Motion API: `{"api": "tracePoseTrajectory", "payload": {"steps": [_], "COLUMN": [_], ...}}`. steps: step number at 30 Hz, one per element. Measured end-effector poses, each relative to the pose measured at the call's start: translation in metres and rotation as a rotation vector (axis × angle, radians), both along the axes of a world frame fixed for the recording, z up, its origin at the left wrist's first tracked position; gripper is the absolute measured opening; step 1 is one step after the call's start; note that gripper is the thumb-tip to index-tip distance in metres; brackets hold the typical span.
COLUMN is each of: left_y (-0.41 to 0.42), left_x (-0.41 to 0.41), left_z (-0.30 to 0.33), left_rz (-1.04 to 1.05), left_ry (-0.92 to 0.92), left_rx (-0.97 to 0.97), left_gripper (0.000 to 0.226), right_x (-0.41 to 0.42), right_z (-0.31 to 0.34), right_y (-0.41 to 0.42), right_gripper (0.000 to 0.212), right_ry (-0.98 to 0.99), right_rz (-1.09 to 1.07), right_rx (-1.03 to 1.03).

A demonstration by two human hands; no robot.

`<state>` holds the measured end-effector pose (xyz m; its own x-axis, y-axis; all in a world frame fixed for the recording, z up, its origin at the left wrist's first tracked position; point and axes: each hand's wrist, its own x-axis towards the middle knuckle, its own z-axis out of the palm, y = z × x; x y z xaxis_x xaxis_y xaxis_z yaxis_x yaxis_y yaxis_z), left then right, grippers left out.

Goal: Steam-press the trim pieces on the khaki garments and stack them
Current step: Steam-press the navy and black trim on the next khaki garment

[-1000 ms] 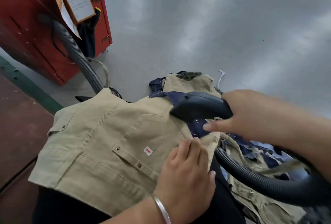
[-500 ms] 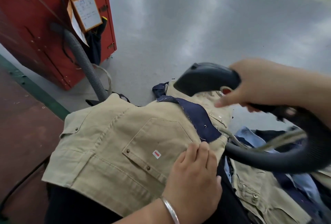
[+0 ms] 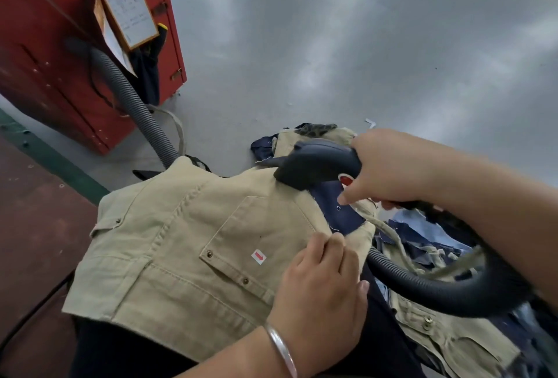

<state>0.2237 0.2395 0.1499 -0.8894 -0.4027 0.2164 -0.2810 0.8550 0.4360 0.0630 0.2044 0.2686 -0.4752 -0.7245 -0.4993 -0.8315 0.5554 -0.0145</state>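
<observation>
A khaki garment (image 3: 181, 257) with a snap pocket and a small red-arrow sticker lies spread over my lap. A navy trim strip (image 3: 347, 211) runs along its right edge. My left hand (image 3: 320, 290) presses the khaki cloth beside the trim, fingertips curled at the fabric edge. My right hand (image 3: 392, 166) grips the black steam iron head (image 3: 317, 163), whose nose rests on the upper end of the trim. Its black corrugated hose (image 3: 437, 287) loops under my right forearm.
More khaki and navy garments (image 3: 437, 335) lie piled at the lower right on the floor. A red cabinet (image 3: 60, 45) with an orange card stands at upper left, a grey hose (image 3: 136, 106) running from it. Grey floor (image 3: 362, 45) stretches ahead.
The iron was lifted off the trim half a second ago; now my right hand has brought it down onto the trim's upper end. My left hand stays on the cloth.
</observation>
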Motion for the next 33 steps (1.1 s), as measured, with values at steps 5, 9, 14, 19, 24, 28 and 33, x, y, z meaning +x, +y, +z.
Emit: {"api": "tracePoseTrajectory", "payload": {"steps": [5, 9, 14, 19, 24, 28, 33], "left_y": [0.000, -0.013, -0.009, -0.001, -0.002, -0.001, -0.001], "left_x": [-0.001, -0.003, -0.006, -0.007, -0.005, -0.004, 0.000], "left_z": [-0.002, -0.005, -0.006, -0.009, -0.009, -0.006, -0.005], "left_rz": [-0.003, 0.017, -0.004, 0.011, 0.024, -0.008, -0.008], "left_ry": [0.052, 0.076, 0.088, 0.125, 0.114, 0.044, 0.021], "left_rx": [0.002, -0.004, -0.083, -0.190, -0.173, -0.177, -0.143], "left_gripper": [0.026, 0.021, 0.022, 0.019, 0.022, 0.018, 0.018], "right_x": [-0.007, -0.024, -0.014, -0.004, 0.001, 0.004, -0.016], "right_z": [-0.005, 0.013, 0.026, 0.005, 0.003, -0.004, 0.010], "right_y": [-0.033, -0.006, 0.054, 0.066, 0.026, -0.024, -0.015], "right_gripper": [0.030, 0.017, 0.017, 0.017, 0.006, 0.009, 0.008], "right_ry": [-0.099, -0.055, 0.092, 0.142, 0.099, 0.007, -0.007], "right_rz": [-0.116, -0.141, 0.035, 0.073, 0.060, -0.026, -0.119], "right_rx": [-0.093, -0.187, -0.052, 0.057, 0.008, -0.069, -0.209]}}
